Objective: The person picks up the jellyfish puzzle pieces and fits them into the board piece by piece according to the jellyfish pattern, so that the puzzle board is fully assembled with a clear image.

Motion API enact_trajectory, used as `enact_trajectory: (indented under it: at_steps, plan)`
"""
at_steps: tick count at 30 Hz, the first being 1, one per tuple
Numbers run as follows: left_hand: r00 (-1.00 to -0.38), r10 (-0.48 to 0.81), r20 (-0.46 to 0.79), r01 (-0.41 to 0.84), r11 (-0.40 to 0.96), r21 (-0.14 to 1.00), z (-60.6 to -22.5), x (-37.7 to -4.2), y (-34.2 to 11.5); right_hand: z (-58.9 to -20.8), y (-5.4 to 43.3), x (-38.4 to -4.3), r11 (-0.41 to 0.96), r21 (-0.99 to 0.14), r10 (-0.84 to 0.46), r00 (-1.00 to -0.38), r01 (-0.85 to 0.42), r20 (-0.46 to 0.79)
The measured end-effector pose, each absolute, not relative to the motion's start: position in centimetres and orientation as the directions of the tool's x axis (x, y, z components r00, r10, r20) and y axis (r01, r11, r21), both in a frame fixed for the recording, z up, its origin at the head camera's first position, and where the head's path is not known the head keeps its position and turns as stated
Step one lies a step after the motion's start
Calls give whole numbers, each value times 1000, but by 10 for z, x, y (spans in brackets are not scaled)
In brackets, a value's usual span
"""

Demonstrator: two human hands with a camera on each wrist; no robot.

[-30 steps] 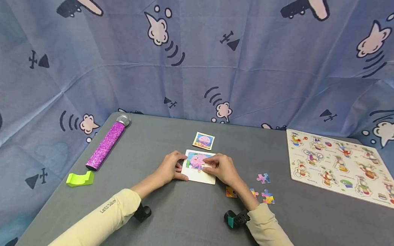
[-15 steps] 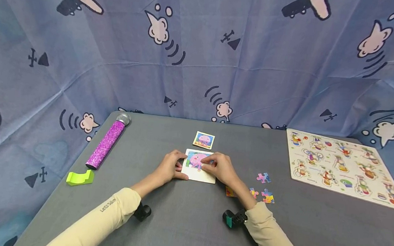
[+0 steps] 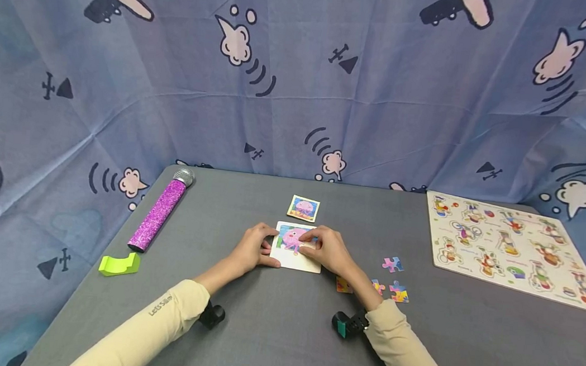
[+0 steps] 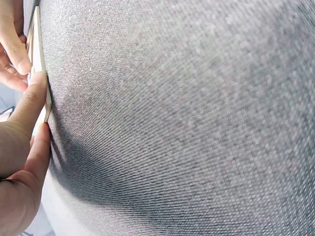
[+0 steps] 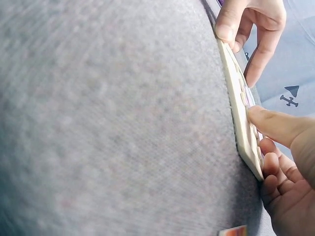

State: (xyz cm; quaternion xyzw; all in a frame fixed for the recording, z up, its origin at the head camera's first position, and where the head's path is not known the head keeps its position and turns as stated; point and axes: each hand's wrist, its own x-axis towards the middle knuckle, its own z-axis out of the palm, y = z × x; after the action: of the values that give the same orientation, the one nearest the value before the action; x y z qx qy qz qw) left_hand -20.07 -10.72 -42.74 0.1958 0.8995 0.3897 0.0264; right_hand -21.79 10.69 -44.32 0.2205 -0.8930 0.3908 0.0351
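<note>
A white puzzle board (image 3: 295, 261) with a pink octopus picture (image 3: 291, 237) partly filled in lies on the grey table between both hands. My left hand (image 3: 250, 250) grips the board's left edge, thumb near the front corner and fingers further back. My right hand (image 3: 330, 251) reaches over the board's right side, thumb and forefinger pinching a puzzle piece within the picture; that piece is mostly hidden by the fingertips. In the right wrist view, the right thumb (image 5: 275, 123) presses at the top of the layered board (image 5: 236, 110).
Behind the board lies a small octopus card (image 3: 304, 208). Several loose puzzle pieces (image 3: 399, 292) lie by the right forearm. A glittery purple microphone (image 3: 161, 211) and a lime-green block (image 3: 119, 265) are at the left, a large picture board (image 3: 513, 249) at the right.
My right hand has shifted slightly left over the puzzle board, its fingertips closer to the octopus picture's middle. The left hand keeps its grip on the board's edge.
</note>
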Motion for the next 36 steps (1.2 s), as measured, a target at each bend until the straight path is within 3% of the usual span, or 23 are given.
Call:
enact_trajectory:
  at_steps: [7, 11, 19, 36]
  plan:
    - [-923, 371, 106, 330, 616, 715, -427, -201, -106, -441, 108, -219, 592, -681, -386, -894, -430, 228]
    - [-922, 371, 108, 334, 623, 708, -429, -199, -105, -441, 114, -218, 533, -744, -398, -895, -403, 200]
    - [-928, 360, 93, 318, 636, 703, -432, -197, -104, -441, 138, -217, 319, -929, -336, -939, -187, 73]
    - [-929, 355, 108, 323, 632, 704, -428, -198, -104, -435, 204, -208, 357, -926, -212, -976, -123, 48]
